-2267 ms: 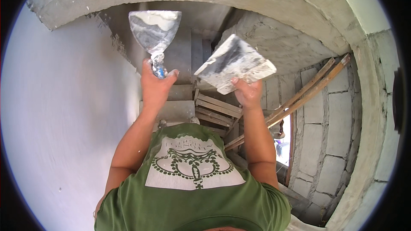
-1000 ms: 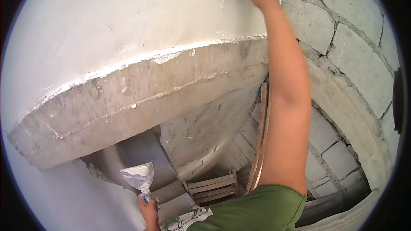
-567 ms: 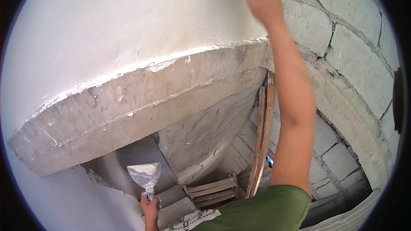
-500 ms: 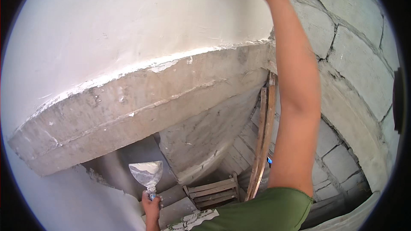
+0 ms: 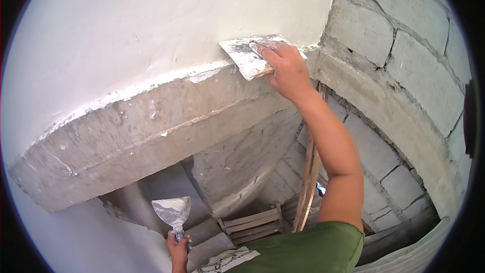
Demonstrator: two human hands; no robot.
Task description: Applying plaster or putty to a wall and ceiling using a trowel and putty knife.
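My right hand point(image 5: 289, 68) grips a wide, flat finishing trowel point(image 5: 252, 55) smeared with white and grey plaster. Its blade lies against the bottom of the white plastered wall point(image 5: 151, 20), just above the concrete beam point(image 5: 126, 126). Low on the left, my left hand point(image 5: 178, 250) is closed around the handle of a putty knife point(image 5: 173, 211). That knife points upward, its broad blade carrying a patch of white putty. Along the wall's lower edge runs a rough white strip of plaster.
Grey block wall point(image 5: 414, 65) stands on the right, meeting the plastered wall in a corner. Wooden poles point(image 5: 307, 187) lean below the beam. A slatted wooden piece point(image 5: 252, 226) lies farther down. Corrugated sheet point(image 5: 419, 253) shows at lower right.
My right hand has come down from the top of the view to the wall's lower edge, bringing the trowel into sight. My left hand with the putty knife has barely shifted.
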